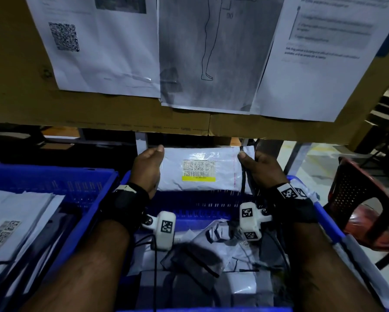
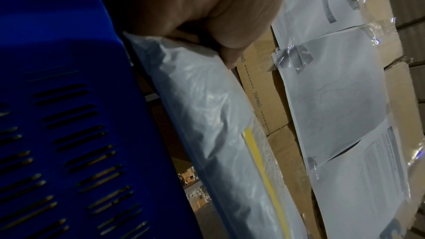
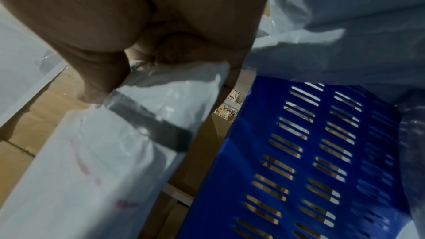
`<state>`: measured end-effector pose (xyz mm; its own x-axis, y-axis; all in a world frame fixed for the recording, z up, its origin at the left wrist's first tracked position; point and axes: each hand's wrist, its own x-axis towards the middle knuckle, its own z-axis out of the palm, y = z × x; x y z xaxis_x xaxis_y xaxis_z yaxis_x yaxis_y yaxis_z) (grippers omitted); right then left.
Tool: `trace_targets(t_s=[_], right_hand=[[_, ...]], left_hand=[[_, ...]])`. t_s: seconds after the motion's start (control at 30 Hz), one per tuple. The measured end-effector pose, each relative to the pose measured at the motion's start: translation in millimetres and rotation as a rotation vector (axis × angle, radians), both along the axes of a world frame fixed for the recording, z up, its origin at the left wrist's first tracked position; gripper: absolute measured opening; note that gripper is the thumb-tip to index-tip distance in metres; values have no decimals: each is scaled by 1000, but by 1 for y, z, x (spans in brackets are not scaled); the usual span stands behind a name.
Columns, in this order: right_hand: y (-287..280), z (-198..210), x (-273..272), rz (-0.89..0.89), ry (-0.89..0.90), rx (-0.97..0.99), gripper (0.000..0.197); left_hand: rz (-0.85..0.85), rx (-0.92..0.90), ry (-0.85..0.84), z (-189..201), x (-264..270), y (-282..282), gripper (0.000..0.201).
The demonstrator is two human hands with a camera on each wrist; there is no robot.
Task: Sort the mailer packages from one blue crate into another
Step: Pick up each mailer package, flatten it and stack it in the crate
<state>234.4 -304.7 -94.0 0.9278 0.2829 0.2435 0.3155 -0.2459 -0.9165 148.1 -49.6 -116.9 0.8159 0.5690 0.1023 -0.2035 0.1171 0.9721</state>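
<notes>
I hold a white mailer package (image 1: 200, 170) with a barcode label and a yellow strip, flat-faced toward me, above the far rim of the middle blue crate (image 1: 189, 206). My left hand (image 1: 147, 167) grips its left edge, thumb on top. My right hand (image 1: 260, 170) pinches its right edge by the black sealing strip. The left wrist view shows the mailer (image 2: 207, 108) edge-on beside the crate wall (image 2: 69, 115). In the right wrist view my fingers curl round the mailer (image 3: 110, 143). Several crumpled mailers (image 1: 222, 244) lie inside the middle crate. A second blue crate (image 1: 54, 183) at left holds stacked white mailers (image 1: 15, 217).
A cardboard panel (image 1: 20, 86) with taped printed sheets (image 1: 202, 52) hangs just beyond the held mailer. A red perforated plastic chair (image 1: 364, 206) stands at right. A clear plastic bag (image 1: 355, 262) drapes over the middle crate's right rim. Cables run from the wrist cameras.
</notes>
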Motion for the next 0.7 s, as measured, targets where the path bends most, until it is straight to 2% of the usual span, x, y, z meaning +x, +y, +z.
trace_targets(t_s=[0.1, 0.17, 0.2, 0.27, 0.33, 0.47, 0.53, 0.6, 0.7], right_hand=[[0, 0, 0, -1, 16, 18, 23], [0, 0, 0, 6, 21, 32, 23], [0, 0, -1, 6, 20, 33, 23], [-1, 0, 1, 8, 25, 41, 21], [-1, 0, 0, 8, 33, 44, 19], [2, 0, -1, 9, 57, 54, 20], [3, -1, -1, 13, 95, 74, 19], [4, -2, 0, 9, 104, 67, 18], [3, -3, 1, 5, 82, 25, 14]], left_hand=[[-19, -74, 13, -1, 2, 5, 27], [-43, -126, 18, 0, 1, 6, 34], [-41, -144, 18, 1, 0, 6, 31], [-25, -161, 6, 1, 1, 5, 23], [-23, -144, -3, -1, 3, 4, 23], [75, 2, -39, -6, 6, 7, 32], [159, 208, -57, -7, 6, 7, 40], [237, 420, -51, -8, 7, 8, 38], [307, 546, -45, -4, 4, 6, 36]])
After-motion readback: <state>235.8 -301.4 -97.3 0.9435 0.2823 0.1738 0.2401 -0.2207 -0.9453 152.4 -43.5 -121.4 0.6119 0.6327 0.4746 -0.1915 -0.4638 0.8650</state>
